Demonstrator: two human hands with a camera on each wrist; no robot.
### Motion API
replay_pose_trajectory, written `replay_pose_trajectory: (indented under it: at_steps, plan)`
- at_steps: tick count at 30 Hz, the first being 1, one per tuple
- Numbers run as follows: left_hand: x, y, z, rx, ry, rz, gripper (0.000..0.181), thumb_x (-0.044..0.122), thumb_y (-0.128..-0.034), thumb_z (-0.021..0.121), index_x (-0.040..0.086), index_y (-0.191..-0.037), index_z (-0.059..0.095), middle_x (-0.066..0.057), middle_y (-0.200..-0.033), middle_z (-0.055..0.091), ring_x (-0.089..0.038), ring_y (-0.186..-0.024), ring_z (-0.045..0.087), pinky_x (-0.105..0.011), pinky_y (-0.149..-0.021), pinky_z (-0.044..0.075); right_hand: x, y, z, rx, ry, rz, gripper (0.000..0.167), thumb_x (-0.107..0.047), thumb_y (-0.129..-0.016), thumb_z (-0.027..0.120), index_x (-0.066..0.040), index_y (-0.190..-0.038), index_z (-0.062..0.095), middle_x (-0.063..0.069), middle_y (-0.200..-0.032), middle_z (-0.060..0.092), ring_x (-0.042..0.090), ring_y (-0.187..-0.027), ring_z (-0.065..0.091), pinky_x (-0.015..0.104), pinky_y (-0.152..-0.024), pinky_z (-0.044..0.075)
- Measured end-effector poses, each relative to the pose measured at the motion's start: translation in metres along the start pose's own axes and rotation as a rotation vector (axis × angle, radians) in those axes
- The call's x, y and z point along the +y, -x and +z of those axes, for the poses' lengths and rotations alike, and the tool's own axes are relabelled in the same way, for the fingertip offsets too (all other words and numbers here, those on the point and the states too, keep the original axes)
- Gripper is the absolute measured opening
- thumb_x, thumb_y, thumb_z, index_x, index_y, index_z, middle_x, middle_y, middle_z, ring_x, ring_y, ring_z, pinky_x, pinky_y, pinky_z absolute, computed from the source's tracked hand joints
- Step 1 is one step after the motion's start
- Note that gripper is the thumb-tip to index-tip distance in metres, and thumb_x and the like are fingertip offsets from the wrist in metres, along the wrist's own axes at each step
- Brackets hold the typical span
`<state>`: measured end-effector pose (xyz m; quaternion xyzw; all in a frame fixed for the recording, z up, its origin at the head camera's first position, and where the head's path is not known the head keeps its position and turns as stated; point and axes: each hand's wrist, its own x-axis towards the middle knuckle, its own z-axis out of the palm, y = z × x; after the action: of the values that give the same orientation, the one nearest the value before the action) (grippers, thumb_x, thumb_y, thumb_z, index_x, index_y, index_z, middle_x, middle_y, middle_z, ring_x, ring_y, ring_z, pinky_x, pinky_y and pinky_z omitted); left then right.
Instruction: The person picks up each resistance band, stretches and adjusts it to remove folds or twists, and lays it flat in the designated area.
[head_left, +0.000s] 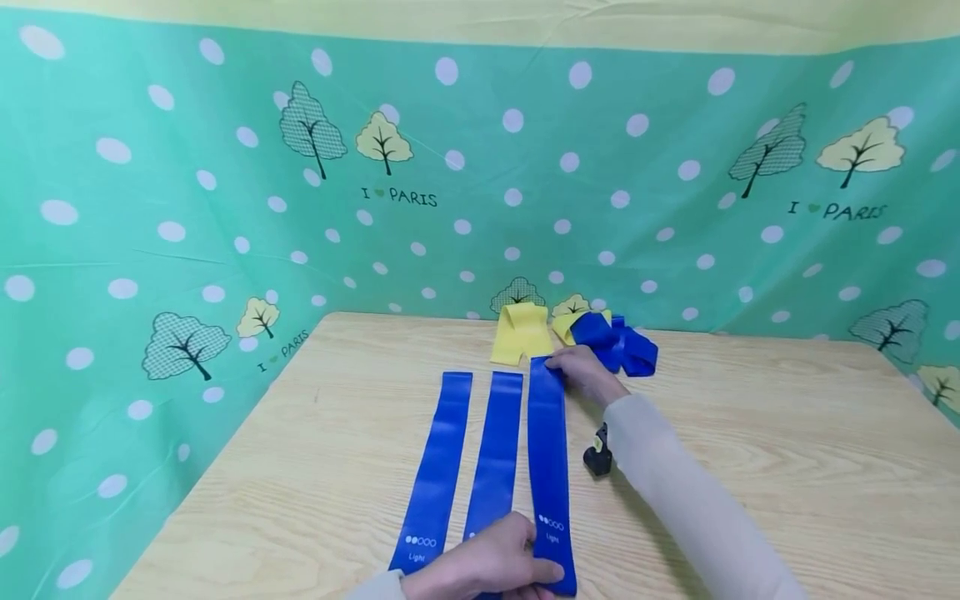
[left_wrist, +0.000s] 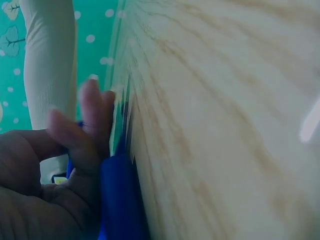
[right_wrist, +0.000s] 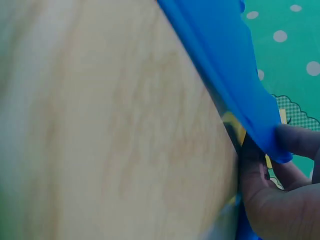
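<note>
On the near middle of the wooden table [head_left: 750, 467], three blue bands are lying side by side, running near to far, gaps showing between.

Right blue band [head_left: 547, 450]: lying between two hands, "Light" showing at its near end.
Left hand [head_left: 491, 554]: thumb and fingers pinching that near end, the hand also covering the near part of the middle blue band [head_left: 501, 450].
Right hand [head_left: 588, 373]: thumb and fingertips pinching the far end at its right corner, other fingers bending.
Left blue band [head_left: 435, 467]: lying farthest left, near end passing behind the left wrist.
Yellow band [head_left: 522, 337]: sitting just beyond the right blue band.
Blue bundle [head_left: 637, 354]: lying folded beyond the right hand, partly hiding a second yellow band [head_left: 566, 323].
Black object [head_left: 597, 462]: showing beside the right sleeve [head_left: 682, 492], which is blocking some table.
Dotted green cloth [head_left: 517, 167]: hanging behind everything.
</note>
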<state>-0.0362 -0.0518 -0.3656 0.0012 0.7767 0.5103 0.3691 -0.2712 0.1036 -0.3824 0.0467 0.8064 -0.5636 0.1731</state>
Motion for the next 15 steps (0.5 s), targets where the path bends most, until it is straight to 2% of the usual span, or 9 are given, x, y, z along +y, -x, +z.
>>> replay_pose_trajectory:
  at_steps: [2,5,7,11,15]
  plan:
    - [0.000,0.000,0.002,0.023,-0.007,-0.013,0.015,0.016,-0.0861,0.070,0.005,-0.078,0.062,-0.003,-0.059,0.064,-0.005,-0.045,0.055,-0.016,-0.042,0.045,0.000,0.003,-0.001,-0.002,0.074,-0.005,0.022,-0.008,-0.093,0.057,0.003,-0.112,0.062,0.010,-0.108,0.059,0.015,-0.088,0.055,0.025,-0.072,0.049]
    - [-0.001,0.001,0.004,0.045,-0.013,-0.044,0.021,0.019,-0.0846,0.072,0.005,-0.077,0.059,-0.003,-0.058,0.062,-0.005,-0.045,0.054,-0.015,-0.041,0.042,-0.001,0.006,-0.004,-0.008,0.150,-0.013,0.028,-0.008,-0.092,0.058,0.003,-0.118,0.061,0.015,-0.119,0.059,0.019,-0.094,0.056,0.028,-0.076,0.052]
    - [-0.002,0.002,0.005,0.062,-0.009,-0.047,0.024,0.020,-0.0856,0.071,0.003,-0.074,0.058,-0.003,-0.057,0.062,-0.006,-0.044,0.053,-0.014,-0.040,0.039,-0.001,0.008,-0.005,-0.006,0.180,-0.016,0.026,-0.009,-0.093,0.059,0.002,-0.116,0.062,0.014,-0.117,0.060,0.020,-0.093,0.056,0.029,-0.077,0.053]
    - [-0.002,0.006,0.004,0.065,0.009,-0.015,0.030,0.016,-0.0908,0.062,-0.002,-0.067,0.062,-0.001,-0.051,0.058,-0.005,-0.039,0.049,-0.013,-0.037,0.036,-0.003,0.010,-0.008,-0.020,0.191,-0.022,0.023,-0.012,-0.092,0.061,0.001,-0.111,0.062,0.010,-0.108,0.060,0.018,-0.088,0.054,0.028,-0.073,0.053]
    - [-0.001,0.010,0.003,0.072,-0.011,0.022,0.030,0.007,-0.0878,0.059,-0.003,-0.060,0.064,0.002,-0.044,0.051,-0.004,-0.035,0.043,-0.013,-0.034,0.032,-0.005,0.012,-0.010,-0.012,0.227,-0.028,0.022,-0.011,-0.090,0.062,0.001,-0.108,0.064,0.009,-0.104,0.061,0.018,-0.084,0.054,0.025,-0.067,0.053]
